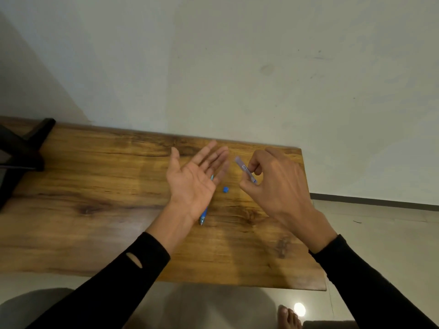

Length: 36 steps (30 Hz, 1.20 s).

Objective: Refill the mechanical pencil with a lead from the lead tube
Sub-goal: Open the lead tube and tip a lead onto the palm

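My right hand (275, 184) pinches a thin translucent purple lead tube (244, 168), tilted with its far end pointing up-left toward my other hand. My left hand (193, 179) is held palm up, fingers spread, above the table and holds nothing. Under it lies the blue mechanical pencil (203, 215) on the wooden table (95, 186); only its tip end and a sliver near the fingers show. A small blue cap (226, 189) lies on the wood between my hands.
The table stands against a pale wall; its right edge and near edge drop off to a tiled floor. A black stand (23, 150) sits at the table's far left. A bare foot (288, 317) shows on the floor below.
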Motion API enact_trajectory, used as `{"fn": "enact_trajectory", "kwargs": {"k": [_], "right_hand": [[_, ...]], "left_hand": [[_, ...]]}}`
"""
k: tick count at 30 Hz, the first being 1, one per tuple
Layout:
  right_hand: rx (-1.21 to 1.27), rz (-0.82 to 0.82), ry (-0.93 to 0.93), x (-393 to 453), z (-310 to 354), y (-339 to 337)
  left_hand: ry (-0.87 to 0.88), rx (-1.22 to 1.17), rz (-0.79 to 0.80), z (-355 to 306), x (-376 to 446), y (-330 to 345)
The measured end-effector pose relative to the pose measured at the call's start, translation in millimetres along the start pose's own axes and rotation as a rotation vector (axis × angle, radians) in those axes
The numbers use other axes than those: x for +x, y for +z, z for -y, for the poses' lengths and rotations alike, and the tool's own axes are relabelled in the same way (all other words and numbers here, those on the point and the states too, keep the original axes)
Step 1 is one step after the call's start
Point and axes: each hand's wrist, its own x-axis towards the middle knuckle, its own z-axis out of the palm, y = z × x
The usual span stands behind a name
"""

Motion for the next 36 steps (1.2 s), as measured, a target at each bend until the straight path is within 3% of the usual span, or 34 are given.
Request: {"fn": "enact_trajectory", "kwargs": {"k": [12, 18, 30, 36], "right_hand": [[0.071, 0.165, -0.196, -3.3, 53.3, -43.0], [0.057, 0.220, -0.198, -2.9, 61.6, -43.8], [0.057, 0.147, -0.170, -6.2, 59.2, -44.7], [0.033, 0.120, -0.169, -6.5, 57.1, -47.9]], "left_hand": [[-0.003, -0.194, 0.318, -5.5, -24.4, 21.2], [0.002, -0.183, 0.346, -6.5, -27.1, 24.7], [0.049, -0.265, 0.332, -7.3, -19.6, 27.4], [0.059, -0.198, 0.269, -0.1, -15.0, 28.8]]}}
